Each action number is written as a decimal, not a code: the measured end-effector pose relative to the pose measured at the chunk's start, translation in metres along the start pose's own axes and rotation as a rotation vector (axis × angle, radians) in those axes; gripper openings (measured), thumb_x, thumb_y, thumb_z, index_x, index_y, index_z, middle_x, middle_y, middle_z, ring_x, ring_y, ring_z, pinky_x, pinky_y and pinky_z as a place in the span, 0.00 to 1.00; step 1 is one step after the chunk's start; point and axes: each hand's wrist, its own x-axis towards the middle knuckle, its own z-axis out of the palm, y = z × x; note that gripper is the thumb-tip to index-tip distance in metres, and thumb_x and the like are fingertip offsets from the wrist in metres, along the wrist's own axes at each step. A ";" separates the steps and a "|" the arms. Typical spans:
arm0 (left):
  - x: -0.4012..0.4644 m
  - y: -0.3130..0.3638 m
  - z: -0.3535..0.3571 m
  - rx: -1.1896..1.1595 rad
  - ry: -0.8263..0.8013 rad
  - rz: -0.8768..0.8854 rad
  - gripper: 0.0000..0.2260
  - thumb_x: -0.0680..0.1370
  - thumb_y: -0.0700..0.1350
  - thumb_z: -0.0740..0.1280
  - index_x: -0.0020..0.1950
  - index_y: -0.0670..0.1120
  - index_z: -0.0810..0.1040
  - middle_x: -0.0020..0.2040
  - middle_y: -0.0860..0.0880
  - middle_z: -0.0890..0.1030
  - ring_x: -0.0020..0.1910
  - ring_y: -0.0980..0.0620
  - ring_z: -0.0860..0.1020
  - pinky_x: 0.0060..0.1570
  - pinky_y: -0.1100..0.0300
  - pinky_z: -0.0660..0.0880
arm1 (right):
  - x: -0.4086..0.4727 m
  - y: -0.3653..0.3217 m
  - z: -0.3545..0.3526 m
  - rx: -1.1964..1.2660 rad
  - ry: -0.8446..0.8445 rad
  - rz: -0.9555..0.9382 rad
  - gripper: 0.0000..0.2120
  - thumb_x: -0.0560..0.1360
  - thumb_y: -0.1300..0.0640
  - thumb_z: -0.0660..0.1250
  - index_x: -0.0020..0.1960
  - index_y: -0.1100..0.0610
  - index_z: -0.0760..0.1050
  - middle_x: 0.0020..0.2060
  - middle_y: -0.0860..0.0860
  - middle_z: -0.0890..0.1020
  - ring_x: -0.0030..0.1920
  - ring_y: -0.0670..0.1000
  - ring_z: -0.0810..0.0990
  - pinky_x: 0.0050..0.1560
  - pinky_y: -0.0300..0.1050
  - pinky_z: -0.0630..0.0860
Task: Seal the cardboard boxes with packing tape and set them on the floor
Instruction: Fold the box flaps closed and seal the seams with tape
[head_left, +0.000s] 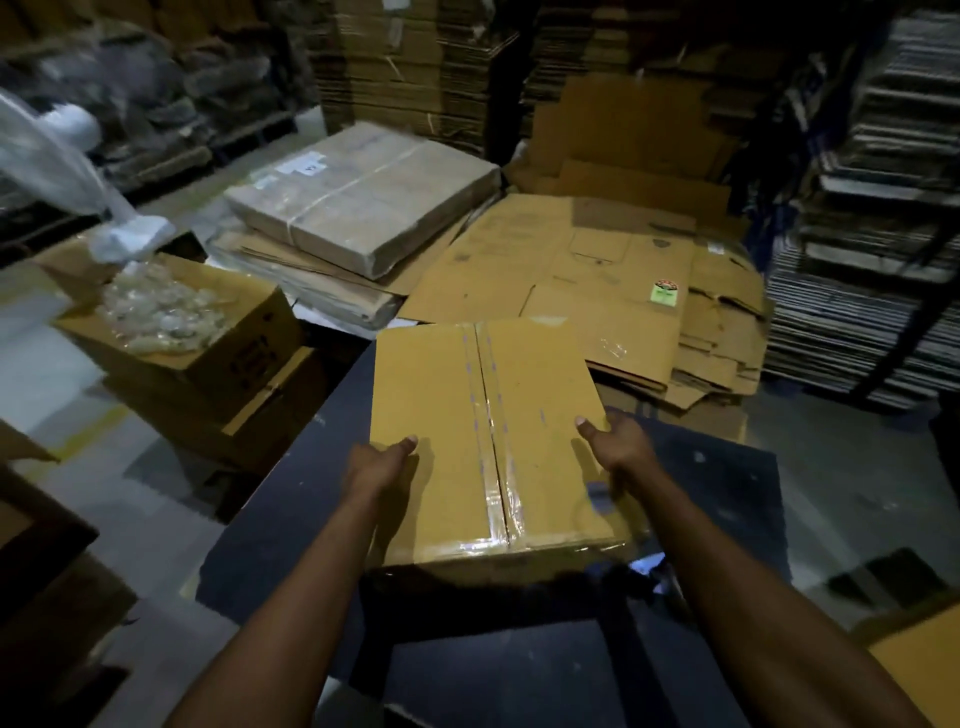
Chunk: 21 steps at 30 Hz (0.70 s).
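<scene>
A closed yellow-brown cardboard box (524, 441) stands on a dark table (291, 519) in front of me. Clear packing tape runs along its centre seam and folds over the near edge. My left hand (379, 462) grips the box's left edge, thumb on the top face and fingers down the side. My right hand (618, 447) grips the right edge the same way, its thumb lying on top. No tape roll or dispenser is visible.
An open carton (244, 332) filled with clear plastic pieces sits on other cartons at the left. Behind the box lie flattened cardboard sheets (587, 275) and a wrapped flat bundle (374, 202). Tall stacks of flat cardboard line the back and right. Another box corner (919, 665) shows at lower right.
</scene>
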 end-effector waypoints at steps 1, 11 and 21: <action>-0.004 0.005 0.001 -0.002 0.016 0.003 0.31 0.76 0.60 0.74 0.68 0.39 0.73 0.65 0.39 0.78 0.63 0.36 0.76 0.60 0.46 0.75 | -0.001 -0.003 0.004 0.012 0.010 -0.007 0.25 0.80 0.44 0.68 0.70 0.60 0.75 0.64 0.58 0.81 0.63 0.63 0.78 0.60 0.52 0.76; -0.022 0.099 -0.043 -0.091 0.111 0.290 0.23 0.77 0.58 0.71 0.68 0.48 0.77 0.62 0.48 0.82 0.63 0.41 0.78 0.61 0.48 0.71 | -0.030 -0.059 -0.029 0.144 0.375 -0.159 0.24 0.78 0.46 0.71 0.71 0.54 0.75 0.66 0.57 0.79 0.65 0.60 0.76 0.61 0.52 0.74; -0.106 0.180 0.084 -0.091 -0.321 0.596 0.34 0.79 0.57 0.72 0.78 0.40 0.68 0.75 0.43 0.72 0.73 0.41 0.71 0.71 0.52 0.68 | -0.129 0.028 -0.167 0.199 0.842 0.000 0.20 0.74 0.42 0.70 0.63 0.45 0.79 0.56 0.50 0.84 0.55 0.53 0.82 0.56 0.53 0.81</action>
